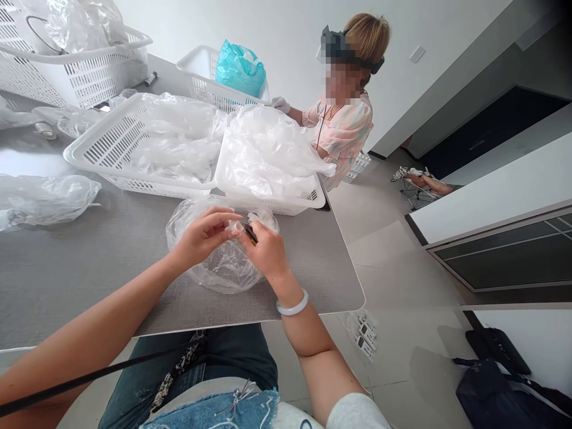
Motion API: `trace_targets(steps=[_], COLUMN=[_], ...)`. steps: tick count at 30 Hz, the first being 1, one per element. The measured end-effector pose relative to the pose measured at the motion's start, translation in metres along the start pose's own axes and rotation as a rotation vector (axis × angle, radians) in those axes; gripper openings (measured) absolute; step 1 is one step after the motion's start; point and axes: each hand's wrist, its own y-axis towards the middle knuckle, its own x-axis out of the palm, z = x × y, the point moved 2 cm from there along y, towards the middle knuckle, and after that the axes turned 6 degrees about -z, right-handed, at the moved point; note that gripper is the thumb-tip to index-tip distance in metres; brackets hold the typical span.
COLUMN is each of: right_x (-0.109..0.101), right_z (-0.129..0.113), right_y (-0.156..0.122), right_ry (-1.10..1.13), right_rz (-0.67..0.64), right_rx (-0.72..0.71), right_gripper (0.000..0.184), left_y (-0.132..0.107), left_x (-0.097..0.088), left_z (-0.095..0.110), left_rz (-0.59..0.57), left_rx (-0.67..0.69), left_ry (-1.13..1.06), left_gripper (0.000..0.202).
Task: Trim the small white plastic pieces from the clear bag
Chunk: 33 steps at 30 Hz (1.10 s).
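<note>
My left hand [203,235] and my right hand [263,249] meet above the grey table, their fingertips close together. Between the left fingers sits a small white translucent plastic piece [235,226]. My right fingers pinch a slim dark item [251,233] whose end lies against that piece; its exact kind is too small to tell. Under both hands lies a clear plastic bag [223,268], loosely bunched. A pale bangle [292,305] circles my right wrist.
Two white slatted baskets [107,149] of clear plastic stand just beyond my hands, with more white baskets behind them. Loose plastic lies at the left. A person [339,122] in a white glove stands across the table. The table's corner lies to my right, above a tiled floor.
</note>
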Motion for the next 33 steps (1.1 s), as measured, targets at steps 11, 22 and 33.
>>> trace_targets(steps=[11, 22, 33], right_x=[-0.0002, -0.0020, -0.0033], right_z=[-0.0002, -0.0006, 0.0000], right_y=[-0.0021, -0.0004, -0.0004], right_ry=[-0.094, -0.050, -0.112], right_rz=[-0.013, -0.002, 0.002], right_rx=[-0.018, -0.037, -0.075], right_gripper=[0.059, 0.068, 0.064], left_y=[0.0005, 0.0003, 0.0025], left_x=[0.0023, -0.0004, -0.0016], left_z=[-0.0003, 0.0040, 0.0037], left_rz=[-0.007, -0.071, -0.099], left_rx=[-0.104, -0.105, -0.084], left_ry=[-0.205, -0.094, -0.073], left_gripper=[0.036, 0.033, 0.032])
